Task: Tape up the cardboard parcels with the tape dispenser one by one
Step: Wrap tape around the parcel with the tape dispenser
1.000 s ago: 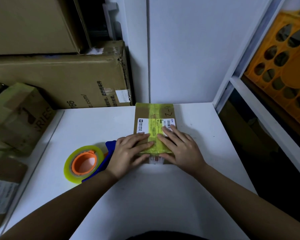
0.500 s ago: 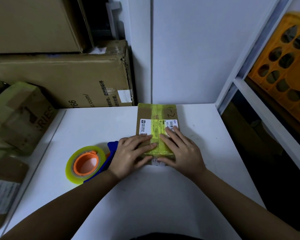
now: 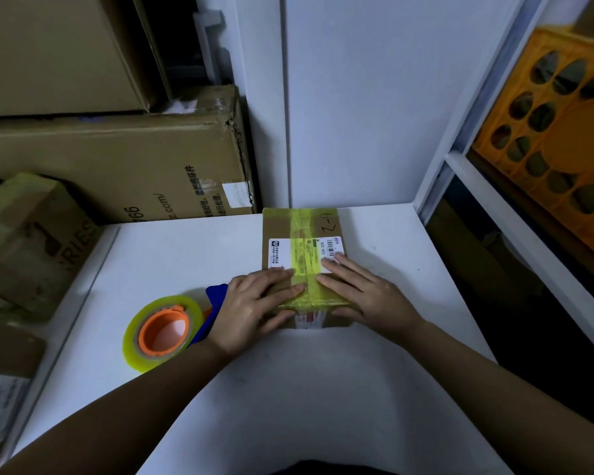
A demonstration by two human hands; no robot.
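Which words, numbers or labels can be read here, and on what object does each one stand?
"Z-4": handwritten on the small parcel.
"502-602-": partly readable on its white shipping label; the rest is too small.
"66" and ".com/": on the big carton; its Chinese print is too blurred.
"RIES": on the taped box at left, start cut off.

Place: a cramped stockroom or packing corner where I work.
Evidence: big cartons stacked beside my white bench, taped parcels piled left, orange crate on shelving.
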